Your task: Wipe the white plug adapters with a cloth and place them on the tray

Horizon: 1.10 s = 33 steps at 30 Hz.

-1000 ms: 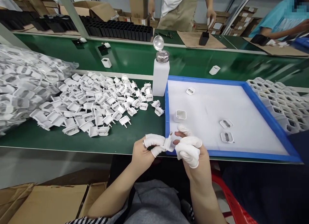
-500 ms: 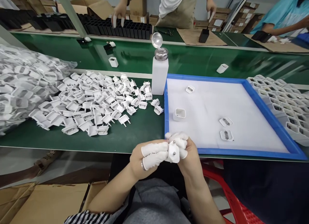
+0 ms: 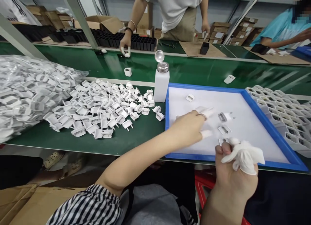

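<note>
In the head view, the left hand (image 3: 188, 128) hangs over the blue-rimmed tray (image 3: 191, 157), fingers blurred, spread and apparently empty. Just beyond those fingertips lies a white plug housing (image 3: 225, 117), pins to the right, flat on the tray! Nearer the person sits a second housing (image 3: 224, 129). And the right hand (image 3: 232, 174)? Clenched round a crumpled white cloth (image 3: 245, 157), above the tray's near edge. Left of the tray stands a white bottle (image 3: 161, 85), lid up, beside a big pile of housings (image 3: 116, 103).
</note>
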Each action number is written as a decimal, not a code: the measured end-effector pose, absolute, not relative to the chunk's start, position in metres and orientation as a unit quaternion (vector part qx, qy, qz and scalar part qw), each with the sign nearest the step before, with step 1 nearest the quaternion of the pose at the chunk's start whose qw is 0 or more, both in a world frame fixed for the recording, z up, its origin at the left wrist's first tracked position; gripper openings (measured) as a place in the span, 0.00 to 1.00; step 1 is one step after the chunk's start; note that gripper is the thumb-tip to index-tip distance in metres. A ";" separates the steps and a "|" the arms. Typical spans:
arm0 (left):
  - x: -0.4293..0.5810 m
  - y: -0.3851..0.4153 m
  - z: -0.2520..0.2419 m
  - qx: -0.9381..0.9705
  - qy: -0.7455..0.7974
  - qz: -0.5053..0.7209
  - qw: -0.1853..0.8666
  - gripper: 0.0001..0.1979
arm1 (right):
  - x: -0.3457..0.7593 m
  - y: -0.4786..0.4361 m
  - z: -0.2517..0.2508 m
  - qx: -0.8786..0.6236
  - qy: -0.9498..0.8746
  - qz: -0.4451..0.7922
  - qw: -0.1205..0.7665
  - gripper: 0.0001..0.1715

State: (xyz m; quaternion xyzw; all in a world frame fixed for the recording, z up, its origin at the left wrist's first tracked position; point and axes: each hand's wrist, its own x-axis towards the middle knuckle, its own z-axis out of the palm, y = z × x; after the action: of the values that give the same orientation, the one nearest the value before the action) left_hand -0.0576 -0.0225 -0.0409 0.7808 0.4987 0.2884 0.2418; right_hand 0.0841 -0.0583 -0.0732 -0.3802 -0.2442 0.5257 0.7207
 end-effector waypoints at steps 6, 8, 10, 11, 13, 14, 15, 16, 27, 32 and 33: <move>-0.104 -0.012 -0.078 0.753 0.601 0.178 0.201 0.20 | 0.088 -0.057 -0.083 -0.392 -0.227 0.529 0.718 0.13; -0.103 -0.007 -0.091 0.763 0.588 0.181 0.198 0.20 | 0.084 -0.057 -0.087 -0.395 -0.237 0.528 0.713 0.14; -0.098 -0.004 -0.098 0.764 0.583 0.197 0.192 0.18 | 0.080 -0.058 -0.091 -0.392 -0.279 0.520 0.706 0.12; -0.096 -0.004 -0.099 0.762 0.584 0.204 0.190 0.18 | 0.078 -0.058 -0.094 -0.387 -0.313 0.512 0.700 0.10; -0.094 -0.008 -0.098 0.758 0.584 0.225 0.184 0.17 | 0.075 -0.059 -0.098 -0.375 -0.383 0.497 0.682 0.06; -0.095 -0.012 -0.096 0.755 0.581 0.243 0.182 0.18 | 0.074 -0.059 -0.100 -0.374 -0.406 0.492 0.673 0.06; -0.097 -0.017 -0.095 0.751 0.577 0.265 0.180 0.18 | 0.073 -0.059 -0.102 -0.376 -0.419 0.490 0.666 0.05; -0.099 -0.022 -0.094 0.746 0.571 0.290 0.181 0.18 | 0.072 -0.058 -0.103 -0.379 -0.425 0.489 0.661 0.05; -0.113 -0.038 -0.103 0.548 0.538 0.476 0.429 0.23 | 0.065 -0.057 -0.109 -0.407 -0.399 0.506 0.647 0.07; -0.115 -0.033 -0.106 0.383 0.439 0.534 0.613 0.20 | 0.067 -0.057 -0.109 -0.412 -0.401 0.505 0.644 0.07; -0.115 -0.033 -0.106 0.360 0.428 0.535 0.633 0.20 | 0.067 -0.057 -0.109 -0.411 -0.402 0.506 0.643 0.07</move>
State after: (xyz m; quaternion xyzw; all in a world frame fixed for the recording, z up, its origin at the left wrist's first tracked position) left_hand -0.1152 -0.0328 -0.1059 0.3595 0.4279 0.5353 0.6333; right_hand 0.0673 -0.0569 -0.1086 -0.4108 -0.4018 0.5063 0.6430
